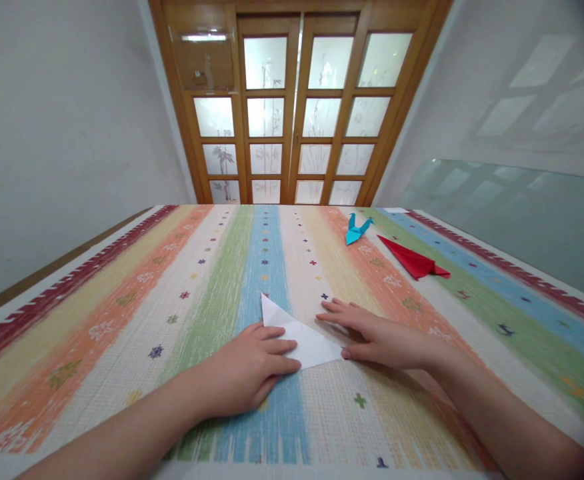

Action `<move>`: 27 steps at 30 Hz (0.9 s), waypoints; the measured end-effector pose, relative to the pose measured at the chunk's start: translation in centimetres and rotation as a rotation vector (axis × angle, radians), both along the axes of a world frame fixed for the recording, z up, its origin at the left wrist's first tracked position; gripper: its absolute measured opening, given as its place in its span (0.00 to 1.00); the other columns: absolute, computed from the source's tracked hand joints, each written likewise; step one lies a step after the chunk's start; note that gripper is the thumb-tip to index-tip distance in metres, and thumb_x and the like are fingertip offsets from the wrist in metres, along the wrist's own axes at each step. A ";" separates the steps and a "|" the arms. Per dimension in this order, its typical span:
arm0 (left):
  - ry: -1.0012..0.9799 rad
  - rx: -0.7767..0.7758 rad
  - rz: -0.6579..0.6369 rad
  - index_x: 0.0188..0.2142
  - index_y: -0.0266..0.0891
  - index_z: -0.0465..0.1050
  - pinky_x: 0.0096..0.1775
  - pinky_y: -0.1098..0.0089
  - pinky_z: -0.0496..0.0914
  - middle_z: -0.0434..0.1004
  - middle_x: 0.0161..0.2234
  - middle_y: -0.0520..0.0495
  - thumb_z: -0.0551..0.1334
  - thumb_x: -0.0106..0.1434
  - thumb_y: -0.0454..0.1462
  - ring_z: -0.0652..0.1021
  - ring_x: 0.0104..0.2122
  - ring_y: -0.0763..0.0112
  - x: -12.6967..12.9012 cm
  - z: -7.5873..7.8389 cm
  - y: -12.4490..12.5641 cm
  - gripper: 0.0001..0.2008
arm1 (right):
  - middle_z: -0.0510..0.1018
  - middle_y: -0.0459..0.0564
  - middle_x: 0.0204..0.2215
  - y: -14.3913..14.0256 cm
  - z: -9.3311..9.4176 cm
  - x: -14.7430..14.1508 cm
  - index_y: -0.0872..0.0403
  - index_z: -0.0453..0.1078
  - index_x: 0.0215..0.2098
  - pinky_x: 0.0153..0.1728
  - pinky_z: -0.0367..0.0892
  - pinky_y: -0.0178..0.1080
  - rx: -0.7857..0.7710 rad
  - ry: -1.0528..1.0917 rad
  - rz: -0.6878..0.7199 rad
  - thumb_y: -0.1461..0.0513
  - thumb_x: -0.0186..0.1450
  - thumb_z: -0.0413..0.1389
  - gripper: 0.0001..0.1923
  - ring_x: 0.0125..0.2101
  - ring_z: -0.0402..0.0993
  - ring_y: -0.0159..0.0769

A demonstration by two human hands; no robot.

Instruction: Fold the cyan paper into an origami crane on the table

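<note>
At lower centre of the frame I see a white paper (299, 335), folded into a triangle, lying flat on the striped cloth (122, 313). My left hand (249, 365) covers its lower left part, palm down, fingers held together and laid across the sheet, pressing it to the cloth rather than pinching it. My right hand (377, 337) lies just right of the paper, flat and with the fingers loosely spread; its thumb touches the triangle's right corner, while the other fingers rest on the cloth beside the upper edge (whether they touch that edge I cannot tell). The paper's top point sticks out above both hands. Toward the upper right, well apart from the hands, a blue crane (356, 230) stands, with a red folded sheet (413, 260) just right of it.
</note>
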State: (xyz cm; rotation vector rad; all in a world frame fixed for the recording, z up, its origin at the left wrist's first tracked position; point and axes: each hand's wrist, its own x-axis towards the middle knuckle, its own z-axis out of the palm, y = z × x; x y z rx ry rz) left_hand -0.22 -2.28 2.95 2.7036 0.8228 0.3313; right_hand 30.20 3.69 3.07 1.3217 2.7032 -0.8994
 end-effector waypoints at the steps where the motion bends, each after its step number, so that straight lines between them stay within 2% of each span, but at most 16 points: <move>1: -0.003 -0.003 -0.011 0.53 0.46 0.75 0.58 0.52 0.64 0.76 0.55 0.46 0.55 0.69 0.33 0.71 0.58 0.56 0.0 0.2 0.0 0.17 | 0.49 0.52 0.72 0.1 0.1 0.2 0.43 0.57 0.69 0.68 0.40 0.59 -0.017 0.008 0.001 0.57 0.64 0.61 0.36 0.71 0.39 0.53; 7: -0.003 -0.025 -0.024 0.45 0.42 0.79 0.55 0.56 0.67 0.79 0.50 0.44 0.60 0.67 0.36 0.76 0.51 0.58 -0.2 0.9 -0.3 0.10 | 0.50 0.47 0.72 0.7 -0.4 1.0 0.40 0.60 0.67 0.68 0.41 0.58 -0.047 0.053 0.016 0.56 0.65 0.60 0.33 0.71 0.40 0.53; 12: 0.013 -0.047 -0.028 0.39 0.40 0.79 0.48 0.61 0.70 0.81 0.42 0.45 0.61 0.66 0.36 0.78 0.44 0.61 -0.3 0.8 -0.3 0.07 | 0.54 0.47 0.70 1.1 -1.3 0.7 0.42 0.64 0.65 0.68 0.39 0.59 0.026 0.086 0.016 0.48 0.69 0.54 0.28 0.70 0.43 0.52; 15: -0.010 -0.023 -0.033 0.43 0.41 0.78 0.46 0.62 0.70 0.81 0.40 0.45 0.60 0.66 0.33 0.78 0.42 0.62 -0.1 0.4 -0.1 0.09 | 0.59 0.51 0.68 0.8 -2.0 -0.4 0.45 0.66 0.64 0.68 0.39 0.60 0.116 0.136 -0.045 0.46 0.72 0.48 0.26 0.70 0.46 0.50; 19: -0.026 0.000 0.007 0.49 0.41 0.76 0.45 0.61 0.70 0.80 0.44 0.44 0.62 0.65 0.32 0.77 0.43 0.60 0.0 0.0 0.1 0.13 | 0.60 0.54 0.68 0.1 -2.7 -1.9 0.46 0.65 0.64 0.67 0.38 0.62 0.205 0.148 -0.065 0.47 0.73 0.46 0.26 0.70 0.46 0.50; 24: -0.087 -0.027 0.079 0.54 0.40 0.72 0.47 0.61 0.70 0.79 0.46 0.43 0.58 0.67 0.30 0.76 0.46 0.61 -0.2 -0.5 0.1 0.17 | 0.64 0.50 0.66 -0.5 -2.6 -2.6 0.43 0.73 0.57 0.67 0.39 0.61 0.159 0.201 -0.030 0.49 0.75 0.44 0.22 0.69 0.48 0.48; 27: -0.121 -0.038 0.101 0.52 0.40 0.74 0.49 0.62 0.69 0.79 0.46 0.43 0.58 0.66 0.29 0.75 0.47 0.61 -0.3 -0.9 0.3 0.16 | 0.67 0.51 0.64 -0.8 -2.4 -2.9 0.45 0.74 0.57 0.67 0.40 0.61 0.119 0.290 -0.080 0.48 0.74 0.44 0.23 0.69 0.50 0.48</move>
